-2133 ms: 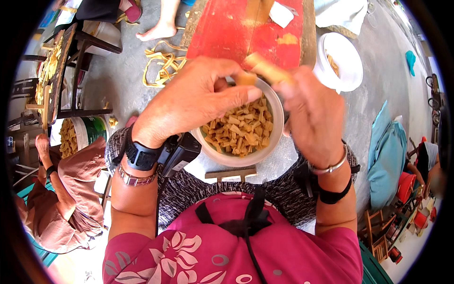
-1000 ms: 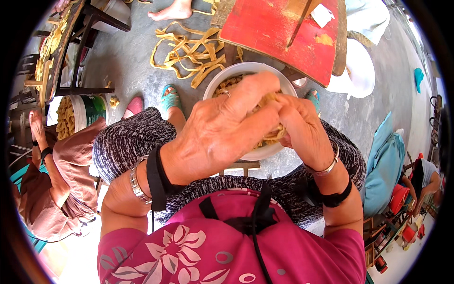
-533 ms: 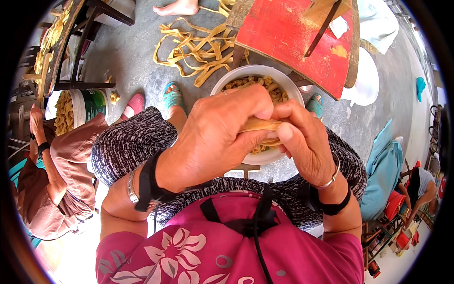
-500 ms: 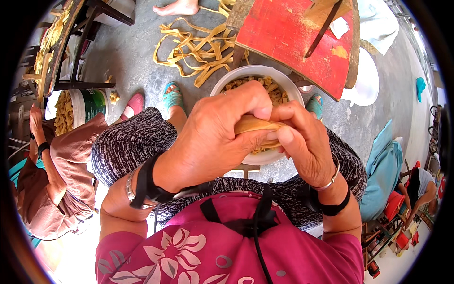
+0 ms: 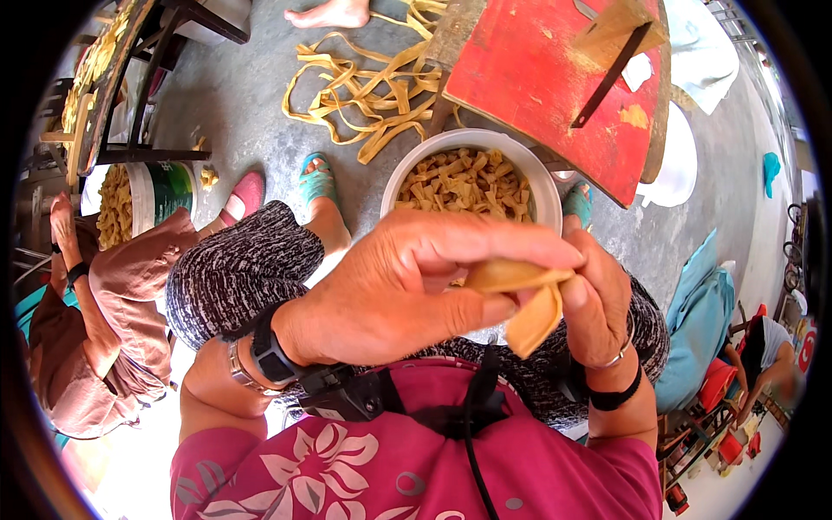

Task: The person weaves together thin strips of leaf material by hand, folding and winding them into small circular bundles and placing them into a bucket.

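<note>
A yellow-tan strip of what looks like tofu skin [image 5: 535,323] is folded between my two hands, above my lap. My left hand [image 5: 381,290] grips one side of it between the thumb and the fingers. At its right end, the thumb and fingers of my right hand [image 5: 600,303] pinch it. One flat end of the strip hangs down between the hands. Just beyond them, a white tub [image 5: 548,195] holds many short knotted pieces [image 5: 468,184] of the same colour. My left hand covers the tub's near side.
Long loose strips [image 5: 381,91] lie on the grey floor ahead. A worn red wooden stool [image 5: 529,69] stands beyond the tub to the right. At the left a person in brown [image 5: 130,286] sits near a bucket of pieces [image 5: 156,195]. A blue cloth bundle [image 5: 698,329] is at the right.
Both hands have come nearer to me and uncovered the pieces in the tub. The left fingers have straightened over the strip, and one end now hangs below.
</note>
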### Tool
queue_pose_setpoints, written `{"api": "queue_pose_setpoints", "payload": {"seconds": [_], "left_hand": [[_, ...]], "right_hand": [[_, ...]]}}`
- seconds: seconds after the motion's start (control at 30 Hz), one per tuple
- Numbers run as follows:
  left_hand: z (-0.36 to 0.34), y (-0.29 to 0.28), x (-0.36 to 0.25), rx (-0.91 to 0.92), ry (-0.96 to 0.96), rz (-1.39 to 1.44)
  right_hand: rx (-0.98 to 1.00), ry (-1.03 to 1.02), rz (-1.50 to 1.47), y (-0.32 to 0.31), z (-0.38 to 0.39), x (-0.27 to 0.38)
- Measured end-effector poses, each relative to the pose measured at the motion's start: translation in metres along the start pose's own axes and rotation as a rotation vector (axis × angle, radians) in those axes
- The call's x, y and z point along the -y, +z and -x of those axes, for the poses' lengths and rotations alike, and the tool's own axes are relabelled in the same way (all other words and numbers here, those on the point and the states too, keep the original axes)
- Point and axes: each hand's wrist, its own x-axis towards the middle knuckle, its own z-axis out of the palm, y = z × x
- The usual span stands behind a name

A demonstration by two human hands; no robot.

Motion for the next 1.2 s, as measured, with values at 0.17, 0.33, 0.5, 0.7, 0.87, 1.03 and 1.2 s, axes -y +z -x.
{"api": "queue_pose_setpoints", "payload": {"seconds": [0.17,0.33,0.5,0.7,0.87,1.03,1.2], "left_hand": [[-0.005,-0.01,0.013,0.0,0.407,-0.831],[-0.008,-0.005,0.017,-0.093,0.396,-0.974],[-0.009,-0.015,0.02,0.002,0.361,-0.702],[-0.005,-0.011,0.004,0.125,-0.072,0.033],[-0.007,-0.019,0.003,-0.03,0.015,0.144],[-0.007,-0.022,-0.006,-0.151,0.073,0.185],[-0.017,-0.023,0.0,-0.315,0.026,0.073]], "right_hand": [[0.013,0.038,0.036,0.0,-0.002,-0.002],[-0.031,0.041,-0.005,0.008,0.0,-0.014],[-0.243,0.209,-0.396,0.023,-0.002,-0.011],[-0.205,0.18,-0.357,0.019,0.004,-0.01],[-0.186,0.129,0.078,-0.008,0.015,-0.018],[-0.265,0.143,0.136,-0.012,0.02,-0.029],[-0.221,0.283,-0.073,-0.005,0.014,-0.032]]}}
